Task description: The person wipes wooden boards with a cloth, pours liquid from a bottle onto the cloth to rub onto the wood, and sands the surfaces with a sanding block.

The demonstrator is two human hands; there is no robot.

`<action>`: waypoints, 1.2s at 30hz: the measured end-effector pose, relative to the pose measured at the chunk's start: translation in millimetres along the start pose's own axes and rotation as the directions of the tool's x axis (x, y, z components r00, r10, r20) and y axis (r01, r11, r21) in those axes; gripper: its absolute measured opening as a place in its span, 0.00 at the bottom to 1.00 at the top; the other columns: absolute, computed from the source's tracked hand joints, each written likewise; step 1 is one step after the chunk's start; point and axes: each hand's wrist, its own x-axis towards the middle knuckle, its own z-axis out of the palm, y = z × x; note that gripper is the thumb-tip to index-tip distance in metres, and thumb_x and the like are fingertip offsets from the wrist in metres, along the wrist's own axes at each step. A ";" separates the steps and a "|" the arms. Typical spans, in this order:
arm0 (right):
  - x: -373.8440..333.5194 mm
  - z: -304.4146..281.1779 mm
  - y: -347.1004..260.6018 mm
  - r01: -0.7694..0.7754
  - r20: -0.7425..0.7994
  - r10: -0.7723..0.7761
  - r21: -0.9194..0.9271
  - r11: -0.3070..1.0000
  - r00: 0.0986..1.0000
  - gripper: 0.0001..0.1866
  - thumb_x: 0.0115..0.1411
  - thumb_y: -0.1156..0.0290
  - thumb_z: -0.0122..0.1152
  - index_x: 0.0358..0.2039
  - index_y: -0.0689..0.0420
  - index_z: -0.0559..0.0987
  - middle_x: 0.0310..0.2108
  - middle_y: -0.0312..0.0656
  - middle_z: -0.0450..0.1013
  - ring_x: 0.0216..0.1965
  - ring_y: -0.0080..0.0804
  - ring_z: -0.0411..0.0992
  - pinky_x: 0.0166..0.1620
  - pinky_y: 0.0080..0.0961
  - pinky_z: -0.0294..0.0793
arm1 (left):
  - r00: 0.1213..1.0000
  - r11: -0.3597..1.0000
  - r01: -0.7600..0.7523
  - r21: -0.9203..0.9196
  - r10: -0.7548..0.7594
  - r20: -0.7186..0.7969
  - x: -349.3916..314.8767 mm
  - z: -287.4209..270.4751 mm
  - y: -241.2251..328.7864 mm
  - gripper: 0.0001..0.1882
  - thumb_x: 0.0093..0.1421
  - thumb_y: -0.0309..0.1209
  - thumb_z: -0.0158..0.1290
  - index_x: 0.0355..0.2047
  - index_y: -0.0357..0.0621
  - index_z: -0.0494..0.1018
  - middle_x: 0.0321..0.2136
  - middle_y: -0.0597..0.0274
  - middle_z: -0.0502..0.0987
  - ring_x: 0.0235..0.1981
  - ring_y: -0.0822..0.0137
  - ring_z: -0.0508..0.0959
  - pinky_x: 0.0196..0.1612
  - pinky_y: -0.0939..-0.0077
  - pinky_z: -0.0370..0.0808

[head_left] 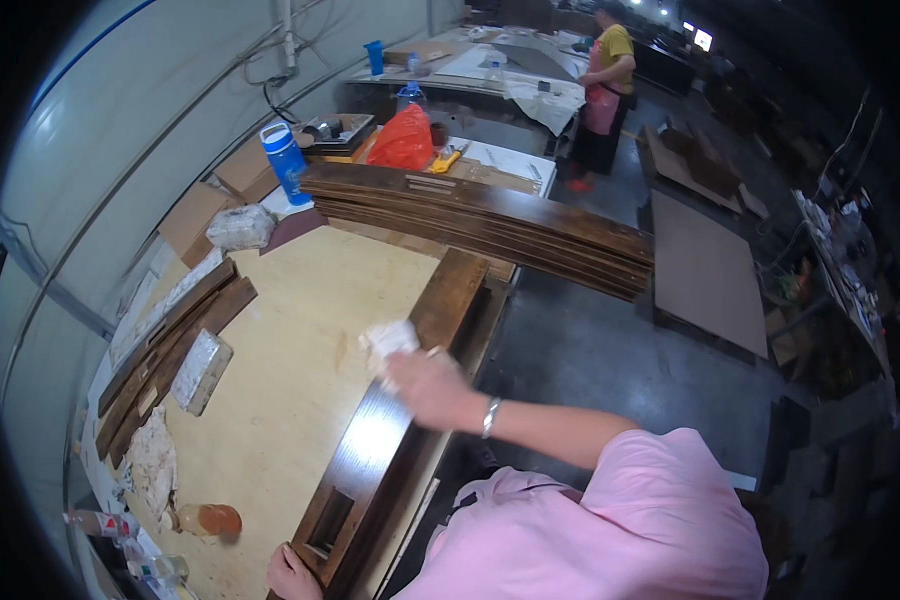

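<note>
Right hand [432, 388], centre, motion-blurred: fingers closed on a crumpled white cloth [390, 345]. Left hand [292, 575], lower edge: fingers against the end of a long wooden board [370, 445]; how tightly they close cannot be told. The board, dark brown, glossy and straight-grained, runs diagonally from lower centre, where a rectangular slot pierces it, to upper centre. Left of it spreads pale, smooth plywood [300, 300]; at upper centre lies a stack of similar dark boards [530, 225].
</note>
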 end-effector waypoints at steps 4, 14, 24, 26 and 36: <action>-23.9 36.8 -118.4 0.169 0.016 -0.191 0.399 0.901 0.981 0.23 0.48 0.73 0.59 0.47 0.57 0.77 0.45 0.46 0.75 0.49 0.41 0.74 0.49 0.41 0.71 | 1.000 1.000 0.025 0.014 -0.025 0.007 -7.1 -5.8 -15.5 0.18 0.70 0.37 0.46 0.37 0.34 0.78 0.32 0.43 0.79 0.33 0.44 0.79 0.37 0.55 0.73; 9.5 0.4 -59.5 -0.129 0.296 0.075 0.169 0.977 0.952 0.24 0.53 0.76 0.57 0.53 0.63 0.75 0.52 0.54 0.74 0.54 0.46 0.73 0.50 0.42 0.75 | 0.995 0.998 0.071 -0.001 -0.070 0.067 -2.4 -12.7 6.6 0.15 0.68 0.37 0.48 0.40 0.40 0.80 0.34 0.49 0.81 0.37 0.46 0.79 0.42 0.55 0.73; 25.6 14.9 62.2 -0.019 -0.197 -0.001 -0.098 0.995 0.980 0.18 0.54 0.73 0.56 0.47 0.59 0.77 0.48 0.45 0.76 0.46 0.43 0.75 0.46 0.41 0.74 | 0.999 0.999 0.031 -0.034 -0.030 0.025 -3.5 -14.0 10.6 0.12 0.67 0.36 0.50 0.40 0.44 0.80 0.34 0.55 0.80 0.38 0.52 0.78 0.47 0.59 0.68; 33.3 10.4 -2.1 -0.030 0.071 0.037 -0.096 0.995 0.997 0.19 0.53 0.75 0.55 0.47 0.58 0.78 0.50 0.45 0.76 0.48 0.43 0.75 0.47 0.41 0.74 | 0.998 0.998 0.058 -0.017 -0.057 0.041 -5.6 -13.5 5.5 0.12 0.67 0.36 0.50 0.40 0.44 0.80 0.34 0.55 0.80 0.38 0.52 0.78 0.47 0.59 0.68; 31.8 -5.2 14.2 -0.421 0.068 0.447 0.489 0.764 0.892 0.11 0.64 0.73 0.56 0.43 0.64 0.82 0.32 0.45 0.80 0.30 0.31 0.77 0.35 0.33 0.74 | 1.000 0.999 0.026 -0.036 -0.026 0.010 -1.3 -17.4 9.0 0.11 0.64 0.36 0.52 0.37 0.44 0.80 0.32 0.54 0.81 0.38 0.52 0.78 0.47 0.56 0.70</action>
